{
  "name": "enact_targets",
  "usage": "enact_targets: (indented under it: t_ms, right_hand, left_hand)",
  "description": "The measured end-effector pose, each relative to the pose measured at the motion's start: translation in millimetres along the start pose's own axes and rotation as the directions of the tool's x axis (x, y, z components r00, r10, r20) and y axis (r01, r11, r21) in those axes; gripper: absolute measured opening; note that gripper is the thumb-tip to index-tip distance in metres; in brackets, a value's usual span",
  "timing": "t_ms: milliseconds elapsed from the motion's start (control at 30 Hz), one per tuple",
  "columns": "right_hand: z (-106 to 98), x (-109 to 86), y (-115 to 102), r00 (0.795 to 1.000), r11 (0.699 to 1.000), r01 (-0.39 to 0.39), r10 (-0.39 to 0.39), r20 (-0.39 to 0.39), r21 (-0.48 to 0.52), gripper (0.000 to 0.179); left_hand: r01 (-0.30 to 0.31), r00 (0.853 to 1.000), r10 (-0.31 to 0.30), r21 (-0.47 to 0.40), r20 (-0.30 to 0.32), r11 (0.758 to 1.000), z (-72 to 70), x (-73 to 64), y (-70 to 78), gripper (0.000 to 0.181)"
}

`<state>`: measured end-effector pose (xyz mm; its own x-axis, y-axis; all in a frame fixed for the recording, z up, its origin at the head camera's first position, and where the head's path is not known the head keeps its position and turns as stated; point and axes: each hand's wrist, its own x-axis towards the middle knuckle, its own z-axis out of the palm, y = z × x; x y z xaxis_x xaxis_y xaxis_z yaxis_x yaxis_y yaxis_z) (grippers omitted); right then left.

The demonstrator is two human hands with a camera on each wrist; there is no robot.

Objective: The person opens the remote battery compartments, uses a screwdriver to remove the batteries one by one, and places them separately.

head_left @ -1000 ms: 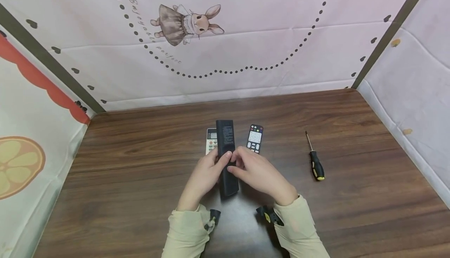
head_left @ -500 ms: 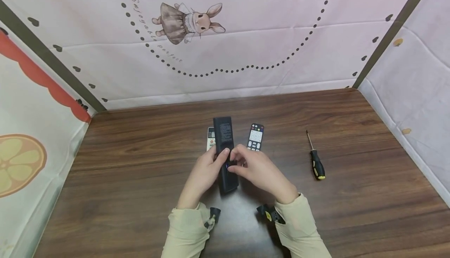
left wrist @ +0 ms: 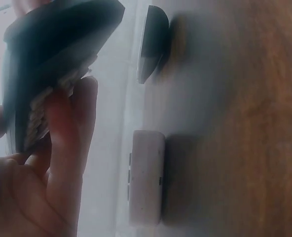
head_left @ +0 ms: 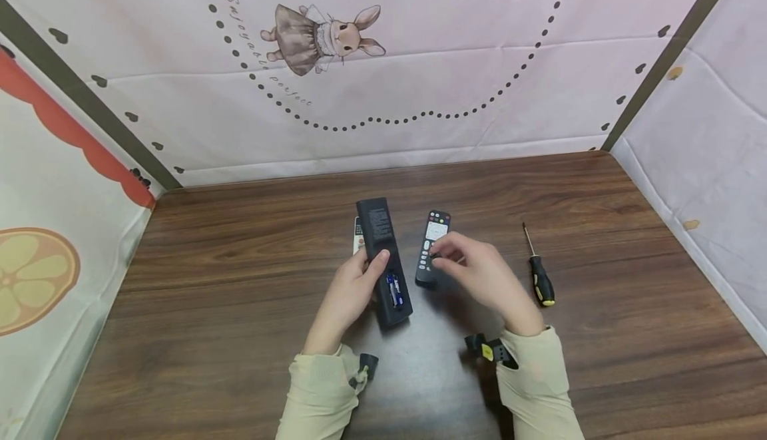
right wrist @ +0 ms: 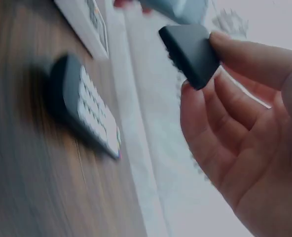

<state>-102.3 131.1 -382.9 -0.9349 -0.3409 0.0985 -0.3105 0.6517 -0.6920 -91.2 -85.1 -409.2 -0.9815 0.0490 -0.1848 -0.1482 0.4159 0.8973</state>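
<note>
My left hand [head_left: 349, 288] grips a long black remote control [head_left: 379, 228] with its back facing up. In the remote's open battery compartment, blue batteries [head_left: 394, 290] show near the lower end. To the right, my right hand [head_left: 484, 275] pinches a small black battery cover [right wrist: 191, 53] between thumb and fingers, apart from the remote. The left wrist view shows fingers curled under the button side of the held remote [left wrist: 52, 54]. A second black remote with white buttons [head_left: 423, 263] lies on the table just left of the right hand.
A white remote [head_left: 358, 235] lies partly hidden behind the held one; its end is plain in the left wrist view. A black and yellow screwdriver [head_left: 540, 281] rests on the wooden table [head_left: 228, 307] at the right. Printed fabric walls [head_left: 443, 80] stand behind and beside the table.
My right hand has moved right, away from the held remote, taking the battery cover off with it. The batteries are now exposed. The held remote's top has tilted slightly left.
</note>
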Motion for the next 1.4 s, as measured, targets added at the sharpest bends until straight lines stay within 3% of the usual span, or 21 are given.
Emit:
enact_targets:
  t_ms: [333,600,867,1400]
  right_hand:
    - [-27,-10.2,38,0.991,0.992,-0.106,0.099,-0.091,-0.073,0.022]
    - [-30,-12.1,60,0.983,0.976,-0.182,0.176,-0.056,-0.123,0.027]
    - [-30,-13.7,68,0.972,0.968,-0.218,0.204,-0.117,-0.124,0.026]
    - [-24,-13.7,79,0.968,0.961,-0.244,0.233,-0.088,-0.130,0.030]
  left_hand:
    - [0.030,0.999,-0.029,-0.041,0.018,0.999,2.3,1.7,-2.9,0.050]
    - [0.039,0.999,-0.039,-0.027,0.017,0.999,3.5,3.4,-2.2,0.051]
    - [0.036,0.999,-0.035,-0.024,0.023,0.999,4.8,3.8,-3.2,0.048]
    - [0.035,0.999,-0.035,-0.017,0.007,0.999,3.8,3.5,-5.7,0.049]
